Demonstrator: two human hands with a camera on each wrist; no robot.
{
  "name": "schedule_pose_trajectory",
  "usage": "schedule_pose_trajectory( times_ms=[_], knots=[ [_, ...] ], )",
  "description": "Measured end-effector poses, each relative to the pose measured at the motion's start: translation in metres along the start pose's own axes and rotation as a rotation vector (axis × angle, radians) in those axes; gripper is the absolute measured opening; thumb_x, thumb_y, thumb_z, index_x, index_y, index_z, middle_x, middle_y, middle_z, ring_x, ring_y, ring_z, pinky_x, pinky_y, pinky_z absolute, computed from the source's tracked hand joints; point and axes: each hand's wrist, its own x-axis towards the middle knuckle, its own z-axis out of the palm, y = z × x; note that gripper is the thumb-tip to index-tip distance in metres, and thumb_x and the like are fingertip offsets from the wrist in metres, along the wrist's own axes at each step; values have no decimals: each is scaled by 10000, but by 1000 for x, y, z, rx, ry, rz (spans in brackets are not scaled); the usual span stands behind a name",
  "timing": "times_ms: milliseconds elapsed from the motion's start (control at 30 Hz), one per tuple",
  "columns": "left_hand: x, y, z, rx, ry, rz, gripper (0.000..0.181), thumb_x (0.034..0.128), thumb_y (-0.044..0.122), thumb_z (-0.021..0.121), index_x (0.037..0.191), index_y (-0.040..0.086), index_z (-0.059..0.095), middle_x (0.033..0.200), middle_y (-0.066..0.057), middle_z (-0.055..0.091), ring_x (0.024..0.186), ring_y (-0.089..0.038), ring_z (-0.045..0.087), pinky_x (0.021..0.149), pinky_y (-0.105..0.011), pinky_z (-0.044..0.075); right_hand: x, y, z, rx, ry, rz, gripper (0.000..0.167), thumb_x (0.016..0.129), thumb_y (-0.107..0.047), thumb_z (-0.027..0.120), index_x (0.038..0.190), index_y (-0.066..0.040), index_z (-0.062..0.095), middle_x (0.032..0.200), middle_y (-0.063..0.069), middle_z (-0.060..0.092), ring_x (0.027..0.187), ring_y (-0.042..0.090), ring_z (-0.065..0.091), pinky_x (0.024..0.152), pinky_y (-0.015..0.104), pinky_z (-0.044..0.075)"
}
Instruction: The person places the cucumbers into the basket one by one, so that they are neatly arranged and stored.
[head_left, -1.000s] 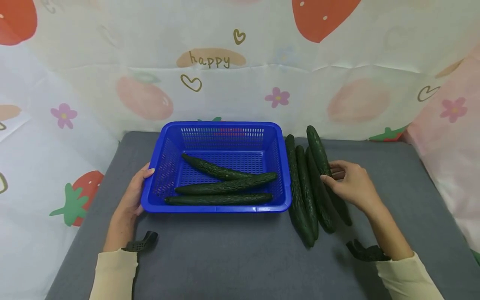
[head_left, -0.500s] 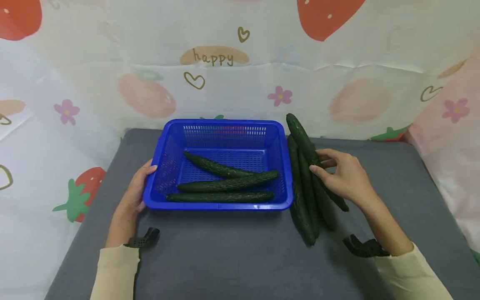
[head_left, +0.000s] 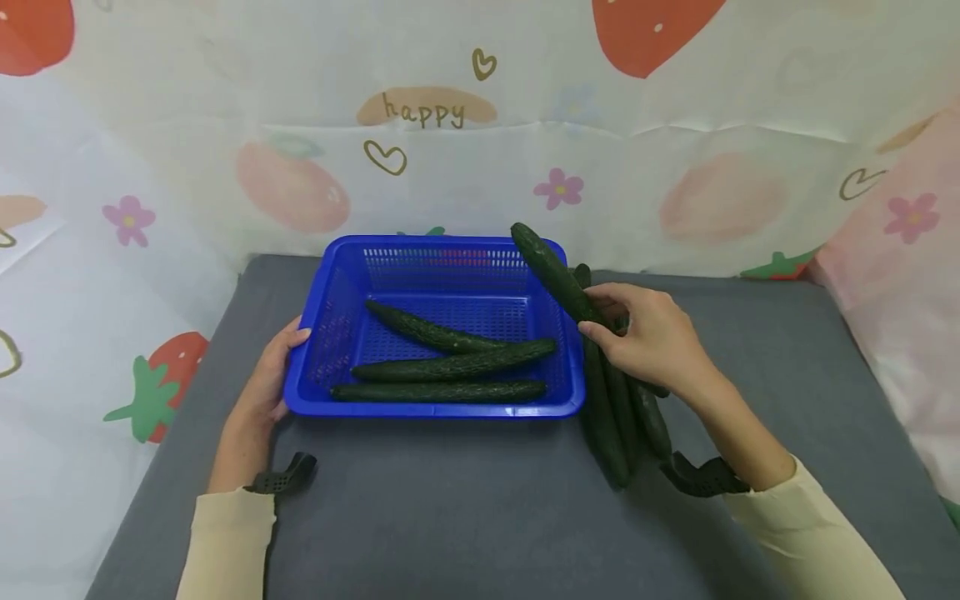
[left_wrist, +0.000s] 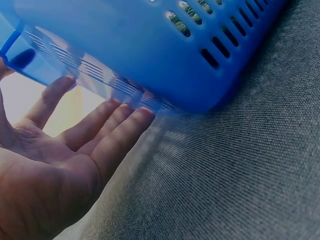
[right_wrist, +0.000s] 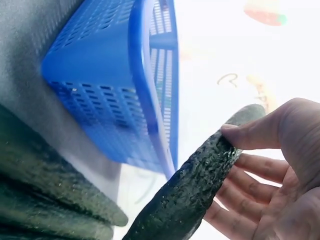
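My left hand (head_left: pixel 264 377) holds the left side of a blue plastic basket (head_left: pixel 435 410), its thumb over the rim. In the left wrist view, the fairly straight fingers (left_wrist: pixel 122 137) touch the outer wall. Three dark green cucumbers (head_left: pixel 450 364) lie inside the basket. My right hand (head_left: pixel 651 335) pinches another cucumber (head_left: pixel 551 271) between thumb and fingers; the right wrist view shows the thumb on its bumpy skin. The far end of this held cucumber is tilted up over the basket's right rim. Below that hand, three more cucumbers (head_left: pixel 606 433) lie side by side on the table, partly hidden.
A grey cloth covers the table (head_left: pixel 450 517). Behind it hangs a white curtain (head_left: pixel 465 183) printed with fruit, hearts and flowers. The basket's right wall (right_wrist: pixel 112 95) stands close to the loose cucumbers.
My right hand has lifted a cucumber off the right-hand group and carried it left, over the basket's right rim. The left hand has stayed at the basket's left side.
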Motion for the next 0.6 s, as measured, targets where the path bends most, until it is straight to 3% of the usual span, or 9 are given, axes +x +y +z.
schedule_pose_trajectory(
  times_ms=[200,600],
  knots=[
    [-3,1,0,11,20,-13,378,1151,255,350,1500,130,418,1285,-1,710,1088,-129,737,880,-302,636,12,-17,5,-53,-21,-71,437,1005,-266,724,1405,-101,662,1220,142,774,1001,291,734,729,462,563],
    [-1,2,2,-8,-3,-8,385,1149,238,337,1508,119,406,1274,-5,717,1077,-130,741,876,-306,638,37,-51,17,-141,-60,-193,413,986,-265,754,1369,-121,698,1185,85,777,1021,242,729,704,422,583]
  ],
)
